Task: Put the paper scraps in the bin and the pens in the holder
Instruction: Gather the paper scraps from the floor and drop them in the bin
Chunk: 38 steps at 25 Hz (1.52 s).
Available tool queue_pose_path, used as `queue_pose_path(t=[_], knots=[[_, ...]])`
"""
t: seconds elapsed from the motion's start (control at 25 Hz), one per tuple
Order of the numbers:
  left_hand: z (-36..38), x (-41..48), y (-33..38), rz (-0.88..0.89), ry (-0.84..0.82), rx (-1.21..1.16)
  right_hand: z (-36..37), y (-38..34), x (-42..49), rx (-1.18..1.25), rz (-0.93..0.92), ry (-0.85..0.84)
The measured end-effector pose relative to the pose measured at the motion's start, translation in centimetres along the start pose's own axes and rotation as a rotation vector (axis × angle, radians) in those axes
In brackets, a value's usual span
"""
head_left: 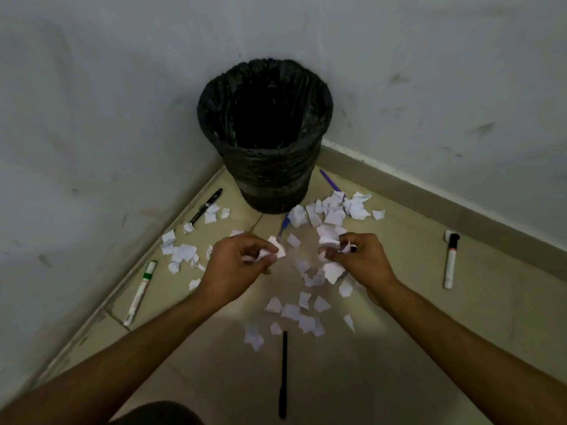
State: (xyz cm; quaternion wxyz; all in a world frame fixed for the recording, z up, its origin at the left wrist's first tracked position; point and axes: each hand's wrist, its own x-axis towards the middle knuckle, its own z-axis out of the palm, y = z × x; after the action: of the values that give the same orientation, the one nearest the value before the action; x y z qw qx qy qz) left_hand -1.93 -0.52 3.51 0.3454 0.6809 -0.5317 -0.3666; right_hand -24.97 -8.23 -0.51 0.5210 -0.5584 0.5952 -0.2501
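Note:
A black bin (265, 133) lined with a black bag stands in the corner of the room. Many white paper scraps (294, 311) lie scattered on the tiled floor in front of it. My left hand (236, 265) is closed around a few scraps. My right hand (359, 259) also grips scraps. Both hands hover above the floor, short of the bin. Pens lie around: a black pen (283, 375) near me, a green-banded marker (140, 292) at left, a red-banded marker (450, 260) at right, a black pen (206, 210) by the left wall, and two blue pens (330, 180) (283, 228) beside the bin.
Two white walls meet behind the bin, with a grey skirting (429, 191) along the right wall. No pen holder is in view. My knee (156, 414) shows at the bottom edge.

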Motion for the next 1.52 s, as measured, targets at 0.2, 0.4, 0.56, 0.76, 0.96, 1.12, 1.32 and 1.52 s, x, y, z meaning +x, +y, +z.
queue_pose_path(t=[0.2,0.4,0.56,0.76,0.96,1.12,1.32,1.52], knots=[[-5.7,6.9,10.6,0.2,0.238,-0.271,-1.0,-10.7,2.3,0.123,-0.185,0.145],[-7.1,16.9,12.0,0.02,0.222,-0.149,-0.5,-18.4,6.4,0.086,-0.345,0.268],[-7.8,19.0,11.0,-0.124,-0.016,0.178,0.5,-21.9,9.6,-0.147,-0.478,0.291],[-8.9,17.8,10.7,-0.08,0.211,0.084,4.4,-23.6,14.0,-0.456,-0.5,0.205],[-10.2,16.6,10.6,-0.043,0.225,0.09,5.9,-24.3,14.5,-0.648,-0.357,-0.132],[-9.9,14.5,10.8,0.054,0.343,0.028,4.5,-24.1,11.7,-0.513,-0.42,-0.089],[-7.2,6.9,7.1,0.195,0.382,0.031,1.6,-17.1,3.2,-0.277,-0.556,0.149],[-1.1,-2.4,-5.4,-0.034,-0.375,0.436,-0.7,-1.3,-1.0,-0.765,-0.11,-0.29]])
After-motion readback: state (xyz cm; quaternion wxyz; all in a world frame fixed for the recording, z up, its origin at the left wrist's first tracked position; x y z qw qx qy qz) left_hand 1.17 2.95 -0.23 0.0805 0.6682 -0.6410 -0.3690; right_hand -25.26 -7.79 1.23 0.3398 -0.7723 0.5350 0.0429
